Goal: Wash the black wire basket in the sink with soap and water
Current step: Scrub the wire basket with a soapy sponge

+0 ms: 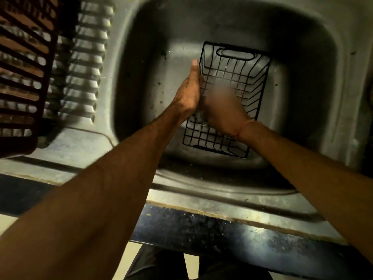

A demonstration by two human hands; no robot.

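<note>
Lengthwise, basket [240, 81] points away, perhaps tilted.

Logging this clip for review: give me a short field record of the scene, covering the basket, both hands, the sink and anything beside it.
basket: black wire basket, inside the sink, long side toward the person
left hand: left hand grips the basket's left rim, thumb pointing up along it
right hand: right hand inside the basket, motion-blurred; grip cannot be told
sink: steel sink, dark specks on its floor
water or soap: none clearly visible
beside sink: ribbed drainboard on the left, brown slatted crate at far left
</note>
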